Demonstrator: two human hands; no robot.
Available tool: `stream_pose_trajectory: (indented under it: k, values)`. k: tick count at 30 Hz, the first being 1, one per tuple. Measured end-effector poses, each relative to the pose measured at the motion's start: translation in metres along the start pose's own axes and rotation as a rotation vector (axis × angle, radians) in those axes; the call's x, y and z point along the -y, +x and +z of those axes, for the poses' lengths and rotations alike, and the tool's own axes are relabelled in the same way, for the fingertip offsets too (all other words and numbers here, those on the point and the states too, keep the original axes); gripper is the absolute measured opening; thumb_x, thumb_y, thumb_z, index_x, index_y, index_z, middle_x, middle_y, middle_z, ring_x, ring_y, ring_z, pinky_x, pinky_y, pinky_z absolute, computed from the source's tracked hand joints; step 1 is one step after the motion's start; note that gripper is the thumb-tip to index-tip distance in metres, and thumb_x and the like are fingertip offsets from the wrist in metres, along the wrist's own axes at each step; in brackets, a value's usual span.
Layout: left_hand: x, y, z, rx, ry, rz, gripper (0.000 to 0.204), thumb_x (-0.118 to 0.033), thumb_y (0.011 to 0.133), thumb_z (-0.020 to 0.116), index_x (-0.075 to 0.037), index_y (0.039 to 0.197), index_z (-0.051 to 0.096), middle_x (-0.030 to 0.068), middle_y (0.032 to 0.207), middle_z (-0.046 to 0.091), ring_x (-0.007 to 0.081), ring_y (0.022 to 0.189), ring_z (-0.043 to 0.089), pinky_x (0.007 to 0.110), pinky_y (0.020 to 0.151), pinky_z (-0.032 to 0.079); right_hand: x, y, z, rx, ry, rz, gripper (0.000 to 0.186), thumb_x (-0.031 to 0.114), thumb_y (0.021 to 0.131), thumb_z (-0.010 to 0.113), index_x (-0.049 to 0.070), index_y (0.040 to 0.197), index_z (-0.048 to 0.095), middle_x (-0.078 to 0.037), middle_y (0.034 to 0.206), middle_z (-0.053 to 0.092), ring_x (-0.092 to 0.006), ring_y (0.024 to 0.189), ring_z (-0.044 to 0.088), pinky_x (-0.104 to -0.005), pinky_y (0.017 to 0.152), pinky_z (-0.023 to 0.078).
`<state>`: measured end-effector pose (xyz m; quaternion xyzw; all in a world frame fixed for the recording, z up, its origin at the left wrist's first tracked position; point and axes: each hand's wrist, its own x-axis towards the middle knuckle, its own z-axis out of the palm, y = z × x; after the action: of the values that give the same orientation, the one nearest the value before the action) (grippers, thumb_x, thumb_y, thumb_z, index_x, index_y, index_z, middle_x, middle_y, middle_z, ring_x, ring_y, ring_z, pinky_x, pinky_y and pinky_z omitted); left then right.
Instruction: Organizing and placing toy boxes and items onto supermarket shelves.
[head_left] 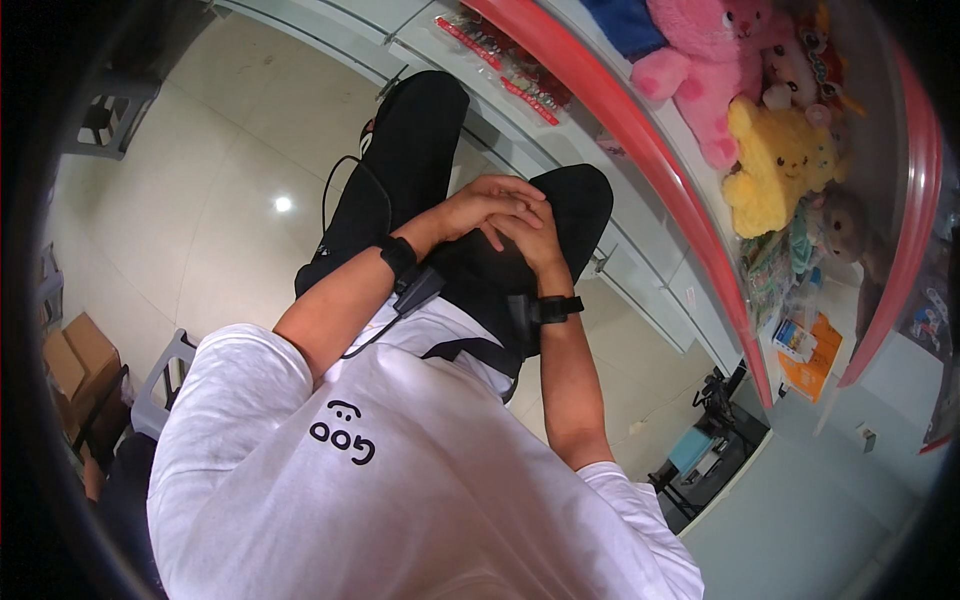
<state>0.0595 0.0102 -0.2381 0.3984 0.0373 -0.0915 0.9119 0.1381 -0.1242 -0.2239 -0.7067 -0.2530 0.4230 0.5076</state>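
Black pants [478, 270] cover the bent legs, under both hands. The left hand [480, 212] and right hand [533, 235] touch, fingers crossing; I cannot tell if either grip is loose or squeezed. Pink [712, 85] and yellow [778, 165] plush toys sit off right.

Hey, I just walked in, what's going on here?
A person in a white T-shirt has both hands together over the lap, with the left hand overlapping the right hand. No object shows in either one. Off to the right, a pink plush toy and a yellow plush toy sit behind a red-edged front, untouched.
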Motion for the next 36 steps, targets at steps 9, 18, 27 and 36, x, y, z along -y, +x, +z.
stream_pose_trajectory:
  k: [9,18,27,36]
  values:
    - [-0.003,0.000,0.001,0.003,-0.053,-0.017,0.036,-0.016,0.090,0.053,0.001,0.122,0.051,0.0146,0.102,0.064,0.0181,0.090,0.066,0.027,0.054,0.058,0.000,0.000,-0.001,-0.012,0.045,-0.035,0.016,-0.002,0.076,0.062,-0.003,0.092,0.062,-0.005,0.086,0.063,-0.0131,0.079,0.060,-0.0238,0.068,0.048]
    - [-0.002,0.000,0.000,-0.001,-0.027,0.022,0.035,-0.015,0.090,0.052,-0.001,0.122,0.051,0.0141,0.099,0.065,0.0172,0.088,0.066,0.026,0.054,0.058,0.005,0.000,0.006,-0.100,0.048,-0.084,0.014,0.001,0.076,0.064,-0.002,0.090,0.063,-0.004,0.082,0.063,-0.0110,0.075,0.058,-0.0229,0.066,0.047]
    - [0.000,0.001,0.000,-0.023,-0.005,0.036,0.034,-0.016,0.091,0.051,-0.002,0.122,0.052,0.0139,0.096,0.066,0.0177,0.082,0.067,0.026,0.053,0.058,0.009,-0.002,0.008,-0.106,0.030,-0.065,0.015,0.001,0.075,0.066,-0.003,0.089,0.063,-0.004,0.083,0.063,-0.0117,0.076,0.059,-0.0230,0.068,0.047]
    - [0.001,0.001,-0.001,-0.024,-0.018,0.010,0.035,-0.017,0.091,0.053,-0.002,0.122,0.052,0.0141,0.098,0.065,0.0177,0.081,0.067,0.027,0.052,0.058,0.001,0.000,0.001,-0.020,0.012,-0.001,0.020,-0.002,0.075,0.064,-0.004,0.095,0.062,-0.006,0.089,0.064,-0.0136,0.082,0.060,-0.0235,0.072,0.048]
